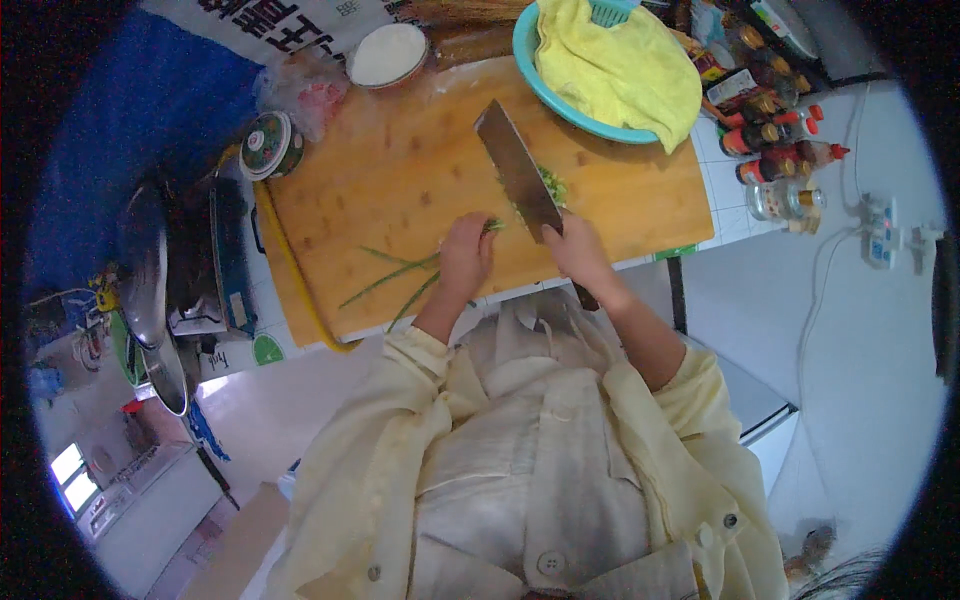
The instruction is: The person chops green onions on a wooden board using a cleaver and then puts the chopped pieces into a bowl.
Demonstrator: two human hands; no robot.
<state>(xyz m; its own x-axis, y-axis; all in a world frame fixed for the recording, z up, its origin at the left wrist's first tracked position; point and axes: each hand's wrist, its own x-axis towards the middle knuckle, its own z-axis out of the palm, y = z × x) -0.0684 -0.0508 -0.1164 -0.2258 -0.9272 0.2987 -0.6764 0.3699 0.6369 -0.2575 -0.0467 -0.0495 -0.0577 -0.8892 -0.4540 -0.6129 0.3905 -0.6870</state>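
My left hand (pixel 466 251) grips a bunch of green onions (pixel 390 281), whose long green stalks trail out to the left over a wooden cutting board (pixel 360 195). The cut ends poke out on the right side of my fingers. In my right hand (pixel 579 251) is a cleaver (pixel 517 169), held by its dark handle, with the wide blade pointing away from me. Chopped green onion (pixel 553 186) lies on the board just right of the blade and is partly hidden by it. A small gap separates the blade from the held stalks.
A teal basin (pixel 559 112) with a yellow towel (pixel 615 75) stands at the board's far right. Beyond are several seasoning bottles (pixel 765 169). At far left are a bowl of white powder (pixel 388 56), a plastic bag (pixel 304 94) and a round lidded container (pixel 268 146). A yellow hose (pixel 292 262) runs along the board's left edge.
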